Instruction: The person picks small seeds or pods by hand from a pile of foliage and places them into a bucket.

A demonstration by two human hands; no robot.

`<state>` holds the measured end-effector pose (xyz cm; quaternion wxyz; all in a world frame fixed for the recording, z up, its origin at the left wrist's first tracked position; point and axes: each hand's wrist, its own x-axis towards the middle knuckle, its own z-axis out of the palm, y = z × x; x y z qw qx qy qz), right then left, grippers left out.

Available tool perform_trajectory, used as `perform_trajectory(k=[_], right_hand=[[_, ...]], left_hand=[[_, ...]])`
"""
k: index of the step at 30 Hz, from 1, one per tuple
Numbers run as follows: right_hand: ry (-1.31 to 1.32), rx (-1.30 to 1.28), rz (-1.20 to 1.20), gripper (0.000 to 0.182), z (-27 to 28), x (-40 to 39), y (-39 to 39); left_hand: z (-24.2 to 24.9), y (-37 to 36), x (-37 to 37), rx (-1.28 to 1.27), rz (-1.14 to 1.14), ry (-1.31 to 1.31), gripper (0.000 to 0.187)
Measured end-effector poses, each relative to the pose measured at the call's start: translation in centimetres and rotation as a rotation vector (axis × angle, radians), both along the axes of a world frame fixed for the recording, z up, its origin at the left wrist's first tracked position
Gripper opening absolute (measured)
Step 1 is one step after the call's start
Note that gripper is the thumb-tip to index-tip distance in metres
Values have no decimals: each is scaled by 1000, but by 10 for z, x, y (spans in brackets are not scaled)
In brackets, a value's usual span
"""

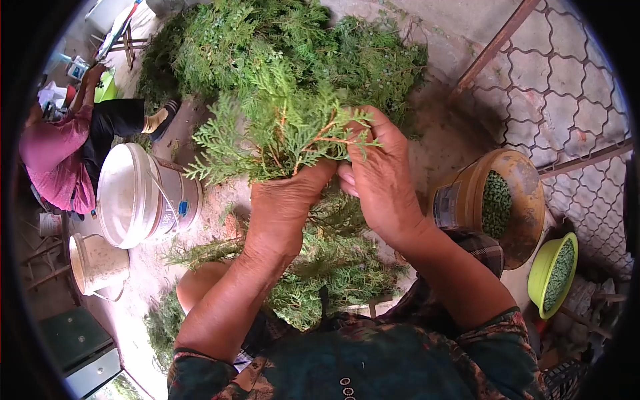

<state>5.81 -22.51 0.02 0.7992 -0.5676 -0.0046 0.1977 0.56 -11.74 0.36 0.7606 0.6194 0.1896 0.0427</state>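
My left hand [283, 200] is closed around the stems of a bunch of green evergreen sprigs [273, 133], with flat, scaly leaves like arborvitae. The sprigs fan out above my fist. At the right side of the bunch, my right hand [387, 173] has its thumb and fingers pinched on an outer sprig; its fingertips are partly hidden by leaves. Beyond my hands lies a large heap of cut evergreen branches [227, 50], with small pale round cones among the leaves. More cut branches [333, 267] lie below my forearms, near my lap.
To the right are a yellow bucket [460, 193] and a lime-green basin [541, 270], both holding small green pieces. A lidded white bucket [123, 193] and a smaller pail [100, 267] stand left. A seated person [63, 147] is beyond them. Wire mesh [553, 87] borders the right.
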Motion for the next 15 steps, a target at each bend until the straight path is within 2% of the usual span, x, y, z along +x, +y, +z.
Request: perform_trajectory(k=[2,3,4,6,8,10,12,14,15], right_hand=[[180,190,40,16,4,0,0],[244,297,63,14,0,3,-2],[241,305,59,14,-3,4,-4],[399,461,130,14,-4,9,-8],[400,484,146,14,-2,11,-11],[421,490,196,15,-1,12,-13],[407,470,148,15,2,10,-11],[398,440,101,15,1,6,-10],[311,396,100,13,-2,4,-10]], left_hand=[[-2,6,1,-159,36,118,18],[15,8,1,-283,-103,65,21],[9,11,0,-276,-109,64,21],[-4,17,0,-274,96,130,24],[-1,25,0,-305,93,147,23],[-12,33,2,-525,16,109,23],[-15,31,4,-497,0,106,24],[3,11,3,-323,-19,-26,24],[12,6,3,-381,-125,-93,23]])
